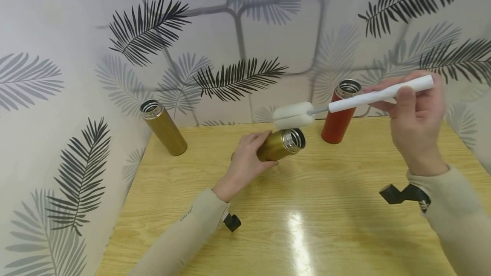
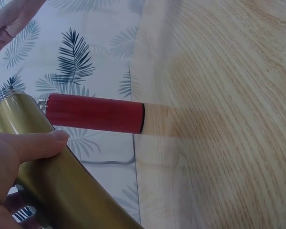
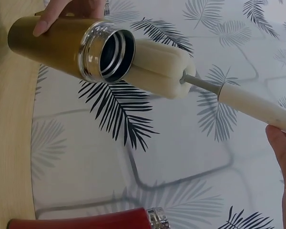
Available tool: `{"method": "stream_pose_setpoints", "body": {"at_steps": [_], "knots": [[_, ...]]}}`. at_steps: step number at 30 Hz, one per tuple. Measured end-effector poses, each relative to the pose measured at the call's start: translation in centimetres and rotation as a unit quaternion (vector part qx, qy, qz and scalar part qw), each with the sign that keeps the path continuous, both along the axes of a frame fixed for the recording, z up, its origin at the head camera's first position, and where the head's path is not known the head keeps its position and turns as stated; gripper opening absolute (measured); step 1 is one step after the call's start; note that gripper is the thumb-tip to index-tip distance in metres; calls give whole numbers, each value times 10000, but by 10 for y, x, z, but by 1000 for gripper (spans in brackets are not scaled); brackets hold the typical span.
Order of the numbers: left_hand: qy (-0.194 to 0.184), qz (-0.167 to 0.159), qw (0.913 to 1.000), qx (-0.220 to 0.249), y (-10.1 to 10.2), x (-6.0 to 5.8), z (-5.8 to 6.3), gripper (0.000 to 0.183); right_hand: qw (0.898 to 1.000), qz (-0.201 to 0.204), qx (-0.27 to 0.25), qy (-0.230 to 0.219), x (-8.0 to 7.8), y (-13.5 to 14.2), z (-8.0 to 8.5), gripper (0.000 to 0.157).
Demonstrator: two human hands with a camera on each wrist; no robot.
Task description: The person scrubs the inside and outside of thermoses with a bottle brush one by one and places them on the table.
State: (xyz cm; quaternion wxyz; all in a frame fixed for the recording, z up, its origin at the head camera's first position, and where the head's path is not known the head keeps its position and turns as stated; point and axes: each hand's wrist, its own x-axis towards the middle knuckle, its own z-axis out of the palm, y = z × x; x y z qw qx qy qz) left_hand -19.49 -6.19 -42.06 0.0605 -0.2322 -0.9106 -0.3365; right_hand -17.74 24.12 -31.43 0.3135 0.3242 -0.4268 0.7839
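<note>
My left hand [image 1: 247,161] grips a gold vacuum flask [image 1: 274,146], tilted with its uncapped steel mouth toward the right. In the left wrist view the thumb lies along the side of this flask [image 2: 71,181]. My right hand [image 1: 418,118] holds a bottle brush by its white handle [image 1: 379,95]. The brush's cream sponge head [image 1: 293,116] overlaps the upper side of the flask near its mouth in the head view. From the right wrist, the sponge [image 3: 157,69] appears outside and behind the dark open mouth [image 3: 117,56].
A second gold flask [image 1: 165,129] stands uncapped at the table's back left. A red flask [image 1: 339,116], also uncapped, stands at the back right, below the right hand's brush. Leaf-patterned wall covering [image 1: 245,46] rises behind the wooden table [image 1: 238,237].
</note>
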Motion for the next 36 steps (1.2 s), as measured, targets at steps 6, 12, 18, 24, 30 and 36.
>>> {"method": "stream_pose_setpoints", "body": {"at_steps": [6, 12, 18, 24, 30, 36], "knots": [[69, -3, 10000, 63, 0, 1, 0, 81, 9997, -118, -9, -203, -3, 10, -5, 41], [117, -9, 9995, 280, -1, -1, 0, 82, 9982, -303, 369, -374, -4, 23, -12, 31], [204, 206, 9966, 767, -4, -8, 2, 85, 9963, -315, 672, -440, 0, 31, -18, 22], [70, 484, 9960, 754, -5, -10, 5, 79, 9953, -142, 887, -369, 5, 30, -16, 22], [74, 611, 9962, 623, -5, -11, 5, 80, 9936, -83, 1072, -356, 11, 29, -11, 20], [-67, 772, 9961, 415, -5, -12, 6, 84, 9946, 79, 978, -332, 13, 26, -8, 20]]}}
